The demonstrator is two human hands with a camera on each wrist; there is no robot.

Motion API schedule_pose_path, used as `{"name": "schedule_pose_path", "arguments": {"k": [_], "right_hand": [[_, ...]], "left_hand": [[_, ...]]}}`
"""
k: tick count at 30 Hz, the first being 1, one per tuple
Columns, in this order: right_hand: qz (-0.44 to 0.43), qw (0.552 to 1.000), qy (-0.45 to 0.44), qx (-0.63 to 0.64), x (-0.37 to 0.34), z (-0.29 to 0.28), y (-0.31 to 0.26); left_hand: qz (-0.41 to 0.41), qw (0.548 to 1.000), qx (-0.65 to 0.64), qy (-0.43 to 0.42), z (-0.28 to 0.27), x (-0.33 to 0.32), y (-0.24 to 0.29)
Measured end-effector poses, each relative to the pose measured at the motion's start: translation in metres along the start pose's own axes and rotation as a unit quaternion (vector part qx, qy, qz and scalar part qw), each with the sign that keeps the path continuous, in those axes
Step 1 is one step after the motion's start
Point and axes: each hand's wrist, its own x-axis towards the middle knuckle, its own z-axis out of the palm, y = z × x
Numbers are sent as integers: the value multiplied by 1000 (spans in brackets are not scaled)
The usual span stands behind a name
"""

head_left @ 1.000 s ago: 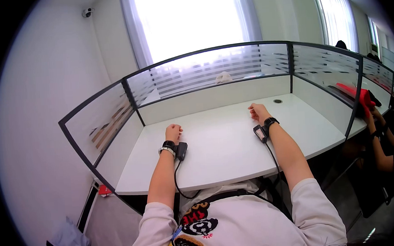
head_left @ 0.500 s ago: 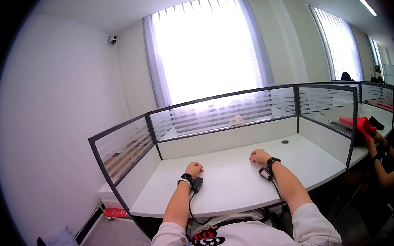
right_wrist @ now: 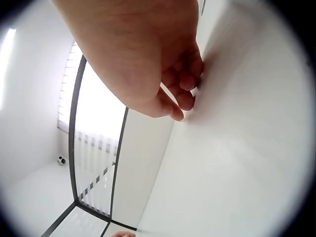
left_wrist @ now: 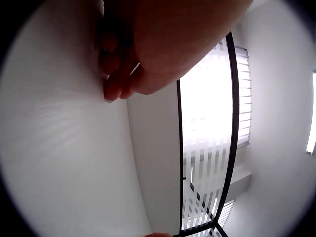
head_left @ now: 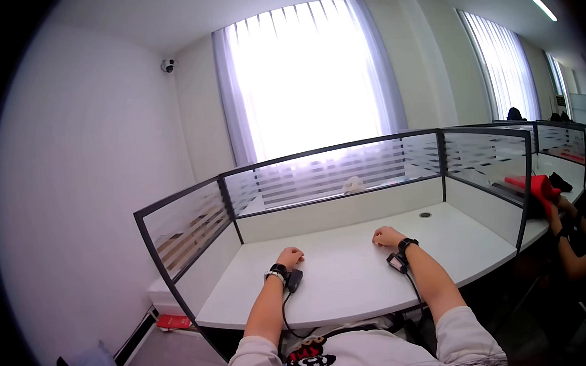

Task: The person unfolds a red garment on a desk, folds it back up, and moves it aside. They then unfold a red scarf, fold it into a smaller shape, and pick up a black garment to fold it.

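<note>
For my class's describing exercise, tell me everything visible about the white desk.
The desk has a smooth, faintly glossy white top, perhaps laminate. It lies flat; its front edge looks curved, possibly through lens distortion. A round dark inset sits near its far right corner. White partition panels border its back and both sides. The left hand and right hand are at its surface, both loosely curled; exact contact is unclear.

White tabletop point(head_left: 342, 267), smooth and lying flat, with low pale panels point(head_left: 341, 210) walling its left, back and right sides! Round dark grommet point(head_left: 425, 215) set in near the far right corner. Left hand point(head_left: 289, 256) right down at the surface, fingers loosely curled inward; and across the way, well apart, the right hand point(head_left: 389, 236), curled just as loosely, a touch farther back, nearer that grommet!
</note>
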Motion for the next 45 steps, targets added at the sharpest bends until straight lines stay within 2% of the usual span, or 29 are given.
{"name": "schedule_pose_path", "arguments": {"k": [4, 8, 12, 15, 21, 27, 31, 45], "right_hand": [[-5, 1000, -5, -4, -2, 3, 8], [-11, 1000, 0, -12, 4, 5, 10], [1, 1000, -2, -6, 2, 2, 7], [10, 1000, -1, 15, 0, 6, 11], [-18, 1000, -3, -17, 2, 4, 9], [-4, 1000, -6, 2, -1, 3, 8], [-13, 1000, -9, -17, -2, 2, 7], [-14, 1000, -10, -18, -4, 2, 4]], "left_hand": [[-1, 1000, -7, -29, 1, 0, -6], [9, 1000, -1, -8, 0, -1, 0], [-6, 1000, -5, -12, 1, -7, 3], [15, 1000, -19, -9, 2, -3, -3], [5, 1000, -24, -12, 2, 0, -5], [-11, 999, -11, -35, 0, -5, 2], [10, 999, -10, -37, 0, 0, -5], [0, 1000, -14, -19, 2, 5, -8]]}}
